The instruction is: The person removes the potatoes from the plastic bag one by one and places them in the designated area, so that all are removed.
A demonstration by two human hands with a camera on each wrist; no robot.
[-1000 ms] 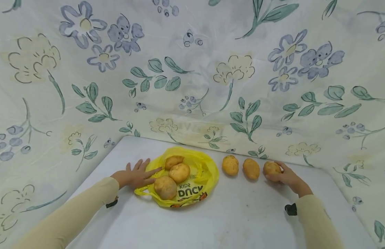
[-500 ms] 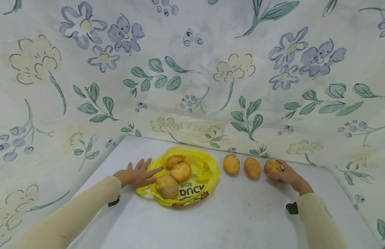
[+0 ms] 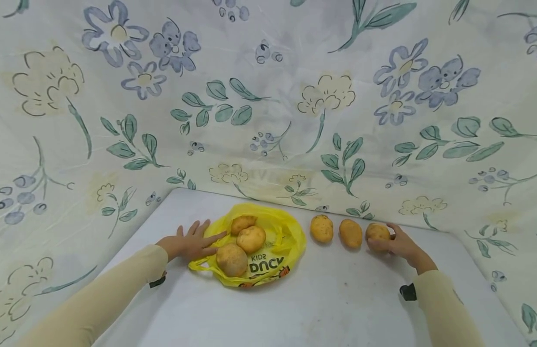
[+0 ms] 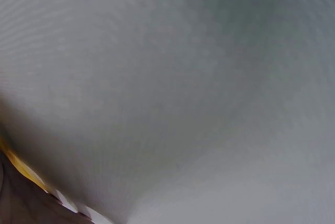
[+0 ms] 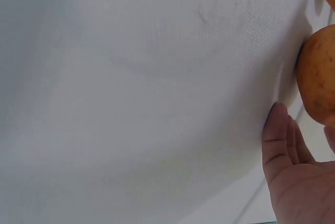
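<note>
My left hand [image 3: 191,245] lies with its fingers spread at the left edge of a yellow plastic bag [image 3: 290,236], fingertips on the bag. On the bag sit several potatoes: a large one [image 3: 232,260], a rounder one [image 3: 251,239] and one farther back [image 3: 242,223]. My right hand [image 3: 404,246] is around the right side of the rightmost potato [image 3: 378,234] of a row, its thumb and fingers spread apart. In the right wrist view, a gap shows between the extended fingers [image 5: 276,135] and that potato [image 5: 319,75]. The left wrist view shows mostly blurred white surface.
Two more potatoes, a left one [image 3: 322,228] and a middle one [image 3: 350,233], stand in the row on the white table [image 3: 312,299]. A floral cloth [image 3: 268,106] hangs behind and at both sides.
My right hand has loosened around the rightmost potato, its fingers now farther apart. That potato has shifted slightly left toward its neighbour. My left hand has stayed at the bag.
</note>
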